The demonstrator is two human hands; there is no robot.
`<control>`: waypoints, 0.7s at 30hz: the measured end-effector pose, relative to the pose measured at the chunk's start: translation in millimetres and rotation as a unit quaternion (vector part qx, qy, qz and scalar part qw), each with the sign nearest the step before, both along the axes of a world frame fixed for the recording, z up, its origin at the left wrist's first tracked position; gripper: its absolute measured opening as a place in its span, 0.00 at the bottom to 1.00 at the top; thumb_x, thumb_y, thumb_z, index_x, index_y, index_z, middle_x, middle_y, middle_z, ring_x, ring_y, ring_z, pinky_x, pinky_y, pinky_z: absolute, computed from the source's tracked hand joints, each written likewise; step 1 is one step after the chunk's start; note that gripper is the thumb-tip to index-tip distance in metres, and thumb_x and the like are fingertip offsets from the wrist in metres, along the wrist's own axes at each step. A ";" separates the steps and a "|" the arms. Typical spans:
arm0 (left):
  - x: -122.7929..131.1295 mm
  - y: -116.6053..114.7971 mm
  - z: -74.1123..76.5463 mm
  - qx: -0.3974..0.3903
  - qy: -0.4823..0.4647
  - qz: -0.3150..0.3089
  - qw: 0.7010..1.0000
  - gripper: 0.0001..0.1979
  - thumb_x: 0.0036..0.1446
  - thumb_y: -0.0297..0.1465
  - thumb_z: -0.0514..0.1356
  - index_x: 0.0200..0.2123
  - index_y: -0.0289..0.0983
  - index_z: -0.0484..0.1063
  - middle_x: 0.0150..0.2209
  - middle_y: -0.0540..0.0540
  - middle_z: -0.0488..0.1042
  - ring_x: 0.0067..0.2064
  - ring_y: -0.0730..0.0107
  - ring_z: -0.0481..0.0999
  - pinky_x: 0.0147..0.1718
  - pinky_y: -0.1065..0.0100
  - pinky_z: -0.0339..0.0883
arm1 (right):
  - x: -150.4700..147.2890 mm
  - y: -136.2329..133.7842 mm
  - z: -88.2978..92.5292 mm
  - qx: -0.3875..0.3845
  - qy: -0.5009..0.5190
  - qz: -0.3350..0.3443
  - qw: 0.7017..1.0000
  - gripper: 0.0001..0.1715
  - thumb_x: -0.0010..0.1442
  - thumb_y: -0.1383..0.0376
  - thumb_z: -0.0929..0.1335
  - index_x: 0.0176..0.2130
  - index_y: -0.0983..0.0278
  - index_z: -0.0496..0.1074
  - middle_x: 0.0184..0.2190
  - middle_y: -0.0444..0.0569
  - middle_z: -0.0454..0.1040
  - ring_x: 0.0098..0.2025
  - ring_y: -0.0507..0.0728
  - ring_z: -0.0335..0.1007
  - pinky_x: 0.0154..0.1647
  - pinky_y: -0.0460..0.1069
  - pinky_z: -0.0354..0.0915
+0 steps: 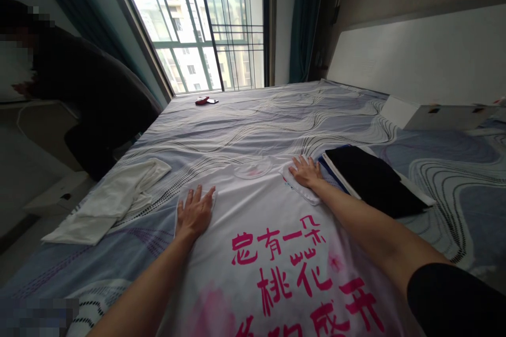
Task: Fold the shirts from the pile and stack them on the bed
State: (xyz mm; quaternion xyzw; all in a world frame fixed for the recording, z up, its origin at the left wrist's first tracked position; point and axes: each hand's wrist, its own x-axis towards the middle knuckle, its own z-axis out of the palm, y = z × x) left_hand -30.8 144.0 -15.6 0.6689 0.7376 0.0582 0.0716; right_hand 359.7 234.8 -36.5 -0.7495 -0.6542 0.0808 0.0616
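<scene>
Patterned bed [276,116] is carrying a white T-shirt [269,253] spread flat. Your left hand [194,213] and right hand [306,172] are pressing its shoulders, each grip released, fingers splayed. Right of the shirt, a dark folded stack [375,179] is crowding the sleeve; left, white cloth [114,200] is lying apart.

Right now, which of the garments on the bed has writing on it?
The white T-shirt under both hands, printed with pink characters. The crumpled white garment to its left and the folded black one are plain.
</scene>
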 end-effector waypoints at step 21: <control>-8.0 -160.6 -12.1 0.044 0.105 -0.017 0.993 0.31 0.66 0.42 0.39 0.70 0.43 0.51 0.74 0.42 0.45 0.73 0.48 0.43 0.64 0.40 0.47 | 73.1 -188.6 -6.2 0.016 0.043 0.127 0.991 0.41 0.67 0.45 0.58 0.72 0.52 0.46 0.75 0.44 0.39 0.75 0.64 0.29 0.71 0.63 0.38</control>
